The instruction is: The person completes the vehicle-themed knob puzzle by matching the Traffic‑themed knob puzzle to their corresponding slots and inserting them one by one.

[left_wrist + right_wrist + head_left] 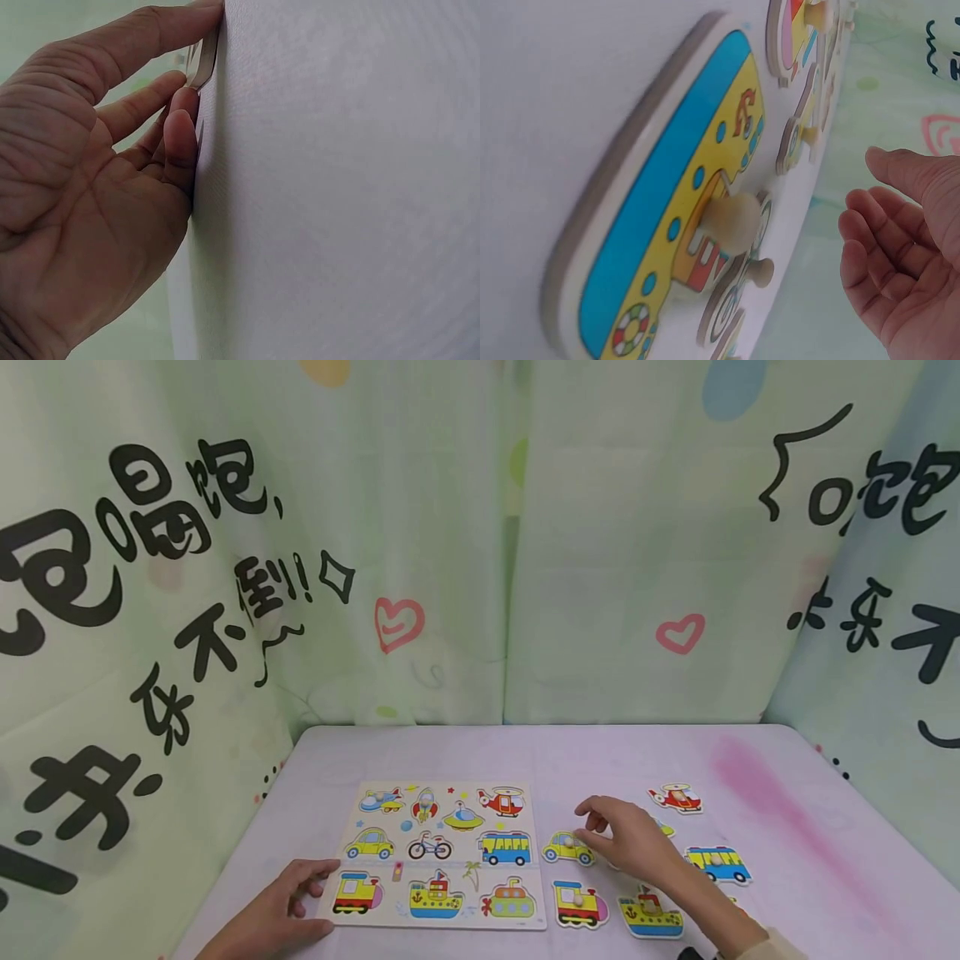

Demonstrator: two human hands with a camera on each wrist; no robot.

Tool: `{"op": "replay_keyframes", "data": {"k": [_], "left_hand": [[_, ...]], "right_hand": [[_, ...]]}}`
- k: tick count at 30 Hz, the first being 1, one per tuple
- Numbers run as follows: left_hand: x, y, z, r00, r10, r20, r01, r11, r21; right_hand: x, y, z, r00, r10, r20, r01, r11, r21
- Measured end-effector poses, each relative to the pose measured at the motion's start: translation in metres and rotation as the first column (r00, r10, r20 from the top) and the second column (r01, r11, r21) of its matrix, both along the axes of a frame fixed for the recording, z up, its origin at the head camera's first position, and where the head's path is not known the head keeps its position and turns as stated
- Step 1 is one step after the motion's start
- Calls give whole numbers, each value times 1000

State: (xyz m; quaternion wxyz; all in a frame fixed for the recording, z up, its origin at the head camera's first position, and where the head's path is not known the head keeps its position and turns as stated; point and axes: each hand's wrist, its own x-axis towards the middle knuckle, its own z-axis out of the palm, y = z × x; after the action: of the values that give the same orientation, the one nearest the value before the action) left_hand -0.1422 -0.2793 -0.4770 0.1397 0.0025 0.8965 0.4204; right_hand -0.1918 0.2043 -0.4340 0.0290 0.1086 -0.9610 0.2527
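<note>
My left hand (pixel 273 906) holds the lower left corner of a white picture puzzle board (pixel 442 800), its thumb and fingertips at the edge. In the left wrist view, the thumb and index finger reach the board's rim (pixel 204 60). Over the loose pieces hovers my right hand (pixel 637 843), fingers loosely bent and nothing between them. Nearest to its fingertips lies a yellow car piece (pixel 567 849). A knobbed ship piece (pixel 675 180) fills the front of the right wrist view. Part of a yellow piece (pixel 665 828) is hidden behind the right hand.
Right of the board lie a train piece (pixel 579 906), a bus piece (pixel 718 864) and a helicopter piece (pixel 677 798). The pale table (pixel 637 752) has a pink smear (pixel 787 810). Printed curtains (pixel 450 527) stand around it.
</note>
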Motion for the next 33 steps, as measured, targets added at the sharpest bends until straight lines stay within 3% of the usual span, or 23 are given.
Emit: {"op": "replay_keyframes", "data": {"k": [12,24,29,33], "left_hand": [[-1,2,-2,999,38,11,-37,999,-11],[-2,3,-1,998,50,23,-49,999,-21],[-3,2,-2,999,36,25,-35,999,-15],[-3,4,-2,998,60,27,-59,998,-23]], "right_hand": [[1,17,-5,1000,-17,3,17,1000,-9],[3,35,-11,996,-66,-56,63,997,-44],[4,42,-13,995,-93,-47,90,994,-54],[4,48,-14,990,-131,-44,128,990,-59]]}}
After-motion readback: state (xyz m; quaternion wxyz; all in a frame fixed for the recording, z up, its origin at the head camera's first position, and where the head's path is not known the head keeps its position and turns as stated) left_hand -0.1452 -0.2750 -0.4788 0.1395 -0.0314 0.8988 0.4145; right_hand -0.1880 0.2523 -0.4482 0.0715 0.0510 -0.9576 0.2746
